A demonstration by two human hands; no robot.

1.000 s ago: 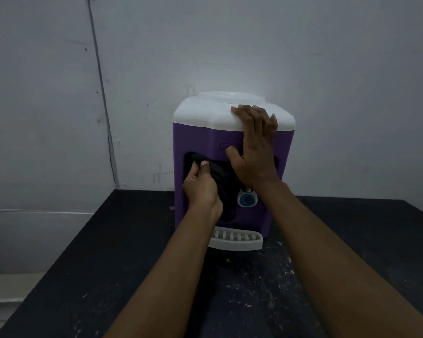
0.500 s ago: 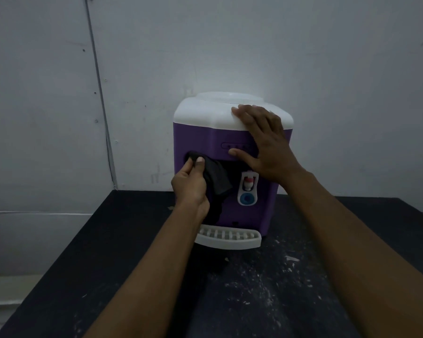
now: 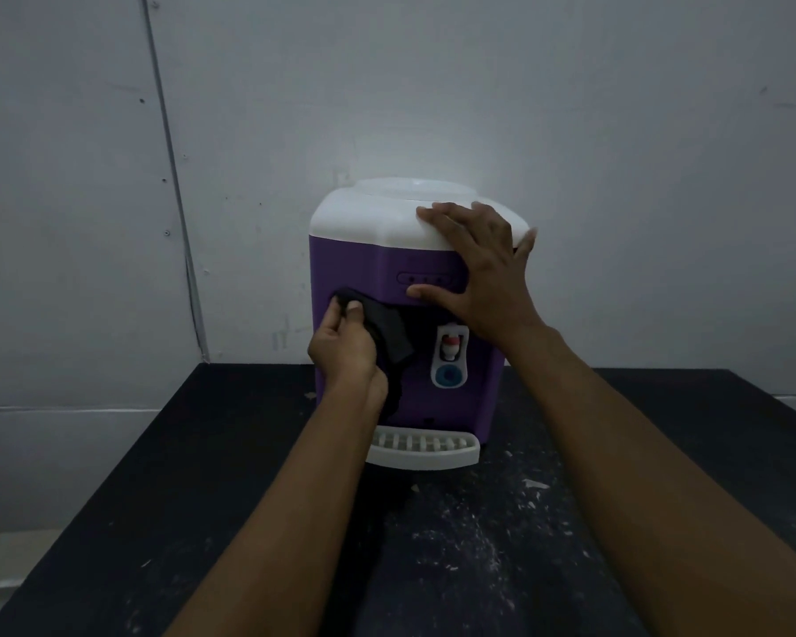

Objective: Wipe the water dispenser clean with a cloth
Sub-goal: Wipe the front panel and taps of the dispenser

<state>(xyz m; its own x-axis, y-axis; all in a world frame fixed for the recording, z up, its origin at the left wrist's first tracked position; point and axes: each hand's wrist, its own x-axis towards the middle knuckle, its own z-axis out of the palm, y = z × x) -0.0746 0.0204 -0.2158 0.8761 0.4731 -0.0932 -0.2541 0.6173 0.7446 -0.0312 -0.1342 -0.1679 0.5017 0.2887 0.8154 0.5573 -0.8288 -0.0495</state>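
Note:
A purple water dispenser (image 3: pixel 350 268) with a white top (image 3: pixel 359 218) stands on a black table, its front toward me. My left hand (image 3: pixel 345 351) is shut on a black cloth (image 3: pixel 387 333) and presses it against the left part of the dark front recess. My right hand (image 3: pixel 483 278) lies flat with fingers spread over the dispenser's upper right corner, thumb on the purple front under the indicator panel (image 3: pixel 426 279). A white tap panel (image 3: pixel 451 356) with a red tap and a blue button shows beside the cloth. A white drip tray (image 3: pixel 426 448) juts out at the base.
The black table (image 3: pixel 157 498) is speckled with white flecks in front of the dispenser. A grey panelled wall (image 3: pixel 616 177) stands right behind it. The table's left edge drops off toward a pale floor strip (image 3: pixel 1 558).
My left hand has slid the cloth to the left across the recess, uncovering the tap panel. My right hand has shifted right along the top, and the dispenser has turned slightly.

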